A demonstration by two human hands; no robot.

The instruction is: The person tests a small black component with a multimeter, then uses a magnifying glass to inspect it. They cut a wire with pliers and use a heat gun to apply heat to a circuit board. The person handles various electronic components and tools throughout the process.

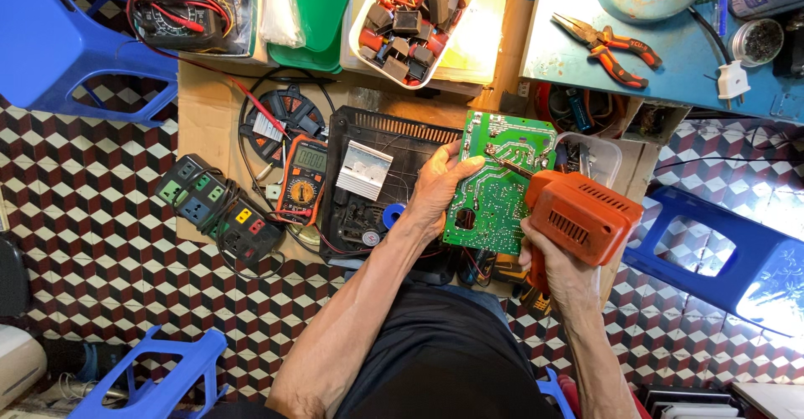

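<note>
- A blue plastic stool stands at the far left on the checkered tile floor.
- A black power strip with coloured sockets lies on the sheet of cardboard, just left of an orange-cased multimeter whose red probe lead runs up toward an older meter.
- An open black device case sits next, with a white finned heat sink lying in it.
- Above it, a white tray holds black and red relay-like parts.
- The left hand is closed on the left edge of a green circuit board, thumb across its face, holding it tilted over the case.
- The right hand is wrapped tight around the grip of an orange soldering gun; the gun's thin tip touches the board's solder side.
- A clear plastic tub sits just behind the gun.
- On the blue worktop at upper right lie orange-handled pliers and a white plug.
- Another blue stool stands at the right.
</note>
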